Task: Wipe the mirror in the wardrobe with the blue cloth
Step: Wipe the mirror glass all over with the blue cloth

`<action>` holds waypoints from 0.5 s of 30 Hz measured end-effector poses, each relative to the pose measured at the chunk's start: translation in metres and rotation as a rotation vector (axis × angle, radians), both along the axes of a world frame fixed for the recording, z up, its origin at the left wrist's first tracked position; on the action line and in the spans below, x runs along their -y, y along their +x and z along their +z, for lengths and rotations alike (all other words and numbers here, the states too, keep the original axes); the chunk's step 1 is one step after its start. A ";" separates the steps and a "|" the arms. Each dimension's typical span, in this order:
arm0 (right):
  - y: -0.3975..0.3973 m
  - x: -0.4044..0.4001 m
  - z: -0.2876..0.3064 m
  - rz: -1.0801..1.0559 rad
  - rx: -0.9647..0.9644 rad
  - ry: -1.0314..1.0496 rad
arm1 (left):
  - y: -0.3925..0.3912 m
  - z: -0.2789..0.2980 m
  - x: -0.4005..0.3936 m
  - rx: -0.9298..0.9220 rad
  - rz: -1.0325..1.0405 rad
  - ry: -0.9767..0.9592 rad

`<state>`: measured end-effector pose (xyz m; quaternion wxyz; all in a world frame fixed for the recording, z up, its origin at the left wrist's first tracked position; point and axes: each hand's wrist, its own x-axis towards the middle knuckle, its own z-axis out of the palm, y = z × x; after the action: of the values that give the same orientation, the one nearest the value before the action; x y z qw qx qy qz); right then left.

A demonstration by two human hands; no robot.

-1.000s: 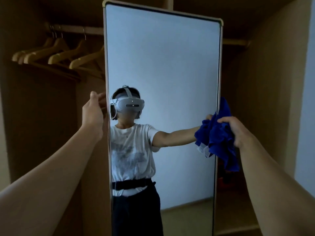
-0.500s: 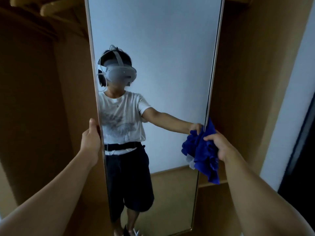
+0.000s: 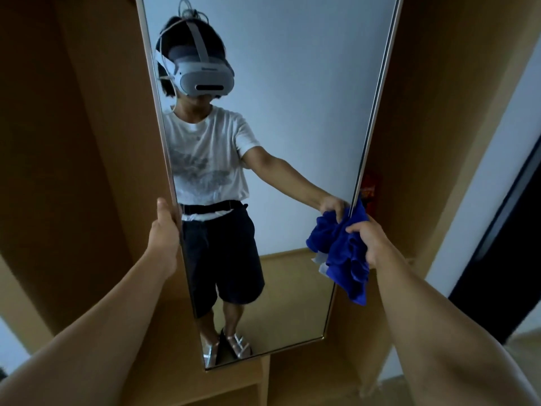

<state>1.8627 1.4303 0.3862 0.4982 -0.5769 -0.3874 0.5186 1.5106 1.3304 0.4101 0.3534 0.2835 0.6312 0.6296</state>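
Observation:
A tall, narrow mirror (image 3: 298,118) with a thin metal frame stands inside the wooden wardrobe and reflects a person in a white T-shirt and dark shorts. My left hand (image 3: 164,232) grips the mirror's left edge at about mid height. My right hand (image 3: 370,243) grips a bunched blue cloth (image 3: 348,259) and presses it against the glass at the mirror's right edge, low down. Part of the cloth hangs below my hand, and its reflection shows in the glass beside it.
Wooden wardrobe panels (image 3: 73,142) flank the mirror on both sides. A low wooden shelf (image 3: 234,379) lies under the mirror's bottom edge. A red object (image 3: 370,186) sits behind the mirror on the right. A white wall and a dark door edge (image 3: 497,244) are at far right.
My view has tilted downward, so the hangers and the mirror's top left the frame. Both hands slid down the mirror, the right one carrying the cloth down along the right edge.

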 end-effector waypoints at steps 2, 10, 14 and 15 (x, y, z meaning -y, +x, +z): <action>0.003 0.003 -0.013 0.006 0.030 -0.039 | -0.005 -0.032 0.004 0.065 0.002 -0.125; -0.001 0.009 -0.083 -0.010 0.039 -0.118 | 0.015 -0.088 0.002 0.076 0.045 -0.144; 0.000 0.007 -0.123 -0.006 0.021 -0.159 | 0.011 -0.113 0.003 0.099 0.043 -0.127; 0.001 0.007 -0.132 -0.006 0.024 -0.176 | 0.013 -0.122 0.005 0.123 0.048 -0.136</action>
<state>1.8638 1.4229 0.2544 0.4428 -0.6256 -0.3445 0.5421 1.5240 1.3250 0.2880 0.3949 0.2044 0.6560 0.6098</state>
